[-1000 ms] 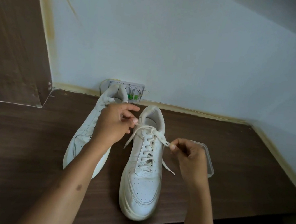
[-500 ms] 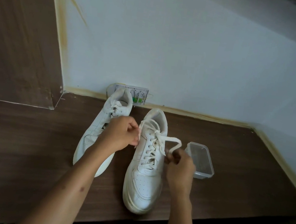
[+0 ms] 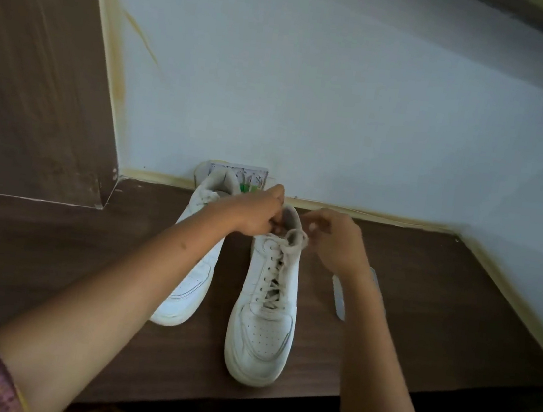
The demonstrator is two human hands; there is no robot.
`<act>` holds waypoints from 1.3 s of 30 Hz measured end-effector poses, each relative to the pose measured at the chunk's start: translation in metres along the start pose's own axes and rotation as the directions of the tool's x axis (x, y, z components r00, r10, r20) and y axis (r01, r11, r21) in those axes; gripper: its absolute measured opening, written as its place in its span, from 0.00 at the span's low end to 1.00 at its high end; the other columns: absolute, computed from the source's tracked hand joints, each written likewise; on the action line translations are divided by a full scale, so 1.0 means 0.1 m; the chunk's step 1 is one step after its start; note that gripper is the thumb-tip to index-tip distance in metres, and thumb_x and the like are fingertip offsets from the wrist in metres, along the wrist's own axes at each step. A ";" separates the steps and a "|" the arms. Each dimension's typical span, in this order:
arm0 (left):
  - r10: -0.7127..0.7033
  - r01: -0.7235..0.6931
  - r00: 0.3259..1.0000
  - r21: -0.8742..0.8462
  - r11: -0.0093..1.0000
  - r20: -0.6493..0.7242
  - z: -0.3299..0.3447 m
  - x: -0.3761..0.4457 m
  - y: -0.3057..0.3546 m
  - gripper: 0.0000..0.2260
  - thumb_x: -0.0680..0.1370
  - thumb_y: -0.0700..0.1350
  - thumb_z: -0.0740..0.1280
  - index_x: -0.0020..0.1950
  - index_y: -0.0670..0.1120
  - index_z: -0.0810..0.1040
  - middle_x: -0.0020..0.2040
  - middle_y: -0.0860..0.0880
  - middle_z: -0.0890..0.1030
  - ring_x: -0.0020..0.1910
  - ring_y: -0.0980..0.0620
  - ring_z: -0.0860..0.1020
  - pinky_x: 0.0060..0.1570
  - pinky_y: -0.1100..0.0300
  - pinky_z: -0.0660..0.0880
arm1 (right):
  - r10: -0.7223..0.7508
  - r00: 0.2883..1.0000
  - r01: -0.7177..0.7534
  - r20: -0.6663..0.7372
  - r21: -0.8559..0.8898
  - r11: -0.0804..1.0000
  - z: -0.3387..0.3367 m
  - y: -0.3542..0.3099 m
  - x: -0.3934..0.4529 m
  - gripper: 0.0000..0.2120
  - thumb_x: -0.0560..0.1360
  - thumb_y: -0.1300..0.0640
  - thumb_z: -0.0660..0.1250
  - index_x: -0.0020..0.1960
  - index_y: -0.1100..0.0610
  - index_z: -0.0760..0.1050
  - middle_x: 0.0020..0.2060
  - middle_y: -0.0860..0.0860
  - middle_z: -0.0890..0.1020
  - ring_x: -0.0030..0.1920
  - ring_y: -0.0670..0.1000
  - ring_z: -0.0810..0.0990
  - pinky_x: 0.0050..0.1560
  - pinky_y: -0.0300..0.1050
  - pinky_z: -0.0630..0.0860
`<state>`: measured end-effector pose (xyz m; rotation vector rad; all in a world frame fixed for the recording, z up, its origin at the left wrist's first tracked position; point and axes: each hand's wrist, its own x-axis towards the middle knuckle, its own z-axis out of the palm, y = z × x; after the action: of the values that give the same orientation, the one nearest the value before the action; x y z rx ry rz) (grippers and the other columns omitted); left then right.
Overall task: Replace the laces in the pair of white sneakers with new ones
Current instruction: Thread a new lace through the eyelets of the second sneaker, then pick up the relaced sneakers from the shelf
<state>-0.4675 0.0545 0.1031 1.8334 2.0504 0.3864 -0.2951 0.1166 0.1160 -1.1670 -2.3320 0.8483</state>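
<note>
Both hands (image 3: 258, 216) (image 3: 338, 240) moved up to lace (image 3: 293, 240), pinching it | right forearm hides container (image 3: 339, 297)

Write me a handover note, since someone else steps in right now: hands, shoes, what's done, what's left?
Left hand and right hand: both at the top of the right sneaker, fingers curled at its lace; exact grip blurred.
Left sneaker lies beside it on the table, partly behind the left arm.
Clear container sits right of the shoes.
Done: right sneaker is laced up.
Left: finish its knot; check the other shoe.
</note>
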 end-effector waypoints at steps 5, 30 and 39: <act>0.026 -0.056 0.991 -0.242 0.969 -0.128 -0.15 -0.21 0.02 0.11 0.82 0.45 0.63 0.63 0.50 0.80 0.50 0.53 0.82 0.40 0.57 0.80 0.45 0.64 0.75 | 0.130 0.971 -0.184 0.201 0.280 0.942 0.07 -0.16 -0.63 0.28 0.72 0.47 0.75 0.67 0.43 0.66 0.47 0.45 0.79 0.42 0.46 0.83 0.33 0.34 0.78; 0.037 -0.038 0.999 0.267 0.963 0.008 -0.49 -0.20 -0.62 0.15 0.78 0.37 0.67 0.58 0.56 0.82 0.55 0.53 0.80 0.52 0.52 0.78 0.51 0.59 0.73 | 0.046 0.988 -0.046 0.146 -0.003 0.999 -0.21 -0.16 -0.29 0.12 0.71 0.52 0.76 0.54 0.50 0.81 0.43 0.47 0.83 0.43 0.46 0.83 0.39 0.35 0.77; 0.357 -0.333 0.933 0.481 0.811 0.045 -0.36 -0.13 -0.35 0.29 0.72 0.45 0.74 0.71 0.49 0.69 0.67 0.51 0.71 0.66 0.50 0.67 0.63 0.55 0.66 | -0.034 0.996 0.014 -0.088 -0.215 0.976 0.24 -0.23 -0.01 0.12 0.72 0.69 0.65 0.39 0.53 0.79 0.38 0.49 0.83 0.41 0.50 0.81 0.40 0.43 0.76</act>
<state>-0.5136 0.0387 0.1208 2.5351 1.9590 -0.0066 -0.3217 0.0973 0.1137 -1.2327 -2.4024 0.5325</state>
